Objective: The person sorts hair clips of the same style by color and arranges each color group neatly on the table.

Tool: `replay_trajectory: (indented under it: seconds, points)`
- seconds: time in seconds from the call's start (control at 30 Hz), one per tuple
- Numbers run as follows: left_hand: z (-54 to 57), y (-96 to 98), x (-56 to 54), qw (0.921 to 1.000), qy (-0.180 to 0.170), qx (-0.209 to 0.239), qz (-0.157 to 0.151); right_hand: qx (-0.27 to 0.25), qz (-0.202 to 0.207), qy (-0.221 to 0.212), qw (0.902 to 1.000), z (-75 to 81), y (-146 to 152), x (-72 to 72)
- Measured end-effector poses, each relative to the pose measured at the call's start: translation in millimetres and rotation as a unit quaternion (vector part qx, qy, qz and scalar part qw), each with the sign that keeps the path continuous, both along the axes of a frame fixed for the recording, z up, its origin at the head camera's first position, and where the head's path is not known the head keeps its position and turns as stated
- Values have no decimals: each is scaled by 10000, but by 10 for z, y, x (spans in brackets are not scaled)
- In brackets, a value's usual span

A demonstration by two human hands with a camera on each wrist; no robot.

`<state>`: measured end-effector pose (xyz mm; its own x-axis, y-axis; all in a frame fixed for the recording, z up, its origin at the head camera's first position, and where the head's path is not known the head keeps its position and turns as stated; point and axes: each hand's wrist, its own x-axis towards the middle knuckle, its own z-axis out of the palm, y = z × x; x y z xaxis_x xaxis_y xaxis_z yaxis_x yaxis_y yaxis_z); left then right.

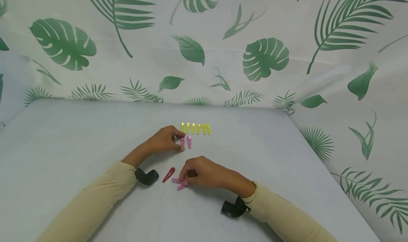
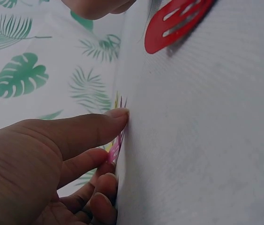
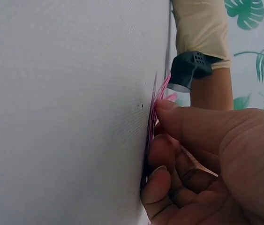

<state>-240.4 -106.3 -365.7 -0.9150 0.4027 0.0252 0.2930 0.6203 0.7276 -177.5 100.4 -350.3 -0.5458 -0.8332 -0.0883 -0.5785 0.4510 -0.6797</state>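
Note:
My left hand (image 1: 165, 140) pinches a pink snap hair clip (image 1: 182, 142) by its two ends, thumb at the near end and finger at the far end, at the table surface. Just right of it lies a second pink hair clip (image 1: 189, 142). Nearer to me, my right hand (image 1: 205, 173) has its thumb and fingertips on a few pink hair clips (image 1: 176, 180) low over the table; its fingers partly hide them. In the right wrist view, pink clips (image 3: 162, 91) stick out past the thumb tip. A red hair clip (image 1: 169, 174) lies just left of these.
A row of several yellow hair clips (image 1: 193, 128) lies beyond the pink pair. The white table (image 1: 95, 139) meets a leaf-printed cloth (image 1: 216, 51) at its back and right side. Black wrist cameras (image 1: 234, 208) hang below both sleeves.

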Motion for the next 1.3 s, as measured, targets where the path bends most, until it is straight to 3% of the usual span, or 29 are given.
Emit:
replay_trajectory:
  seconds: [0.33,0.63,0.87,1.3]
  points:
    - [1,5,8,9999,32,-68,66,352,-90,303,9989,21,-12,20]
    - [-9,1,5,10000,76,-17,20,378,-34,177,9991,48,-14,32]
    - [-4,-8,13,10000,-35,50,42,81,6,72,9999,65,11,13]
    - [-6,-12,10,10000,-76,4,33,-653,-192,293,9972,78,53,-50]
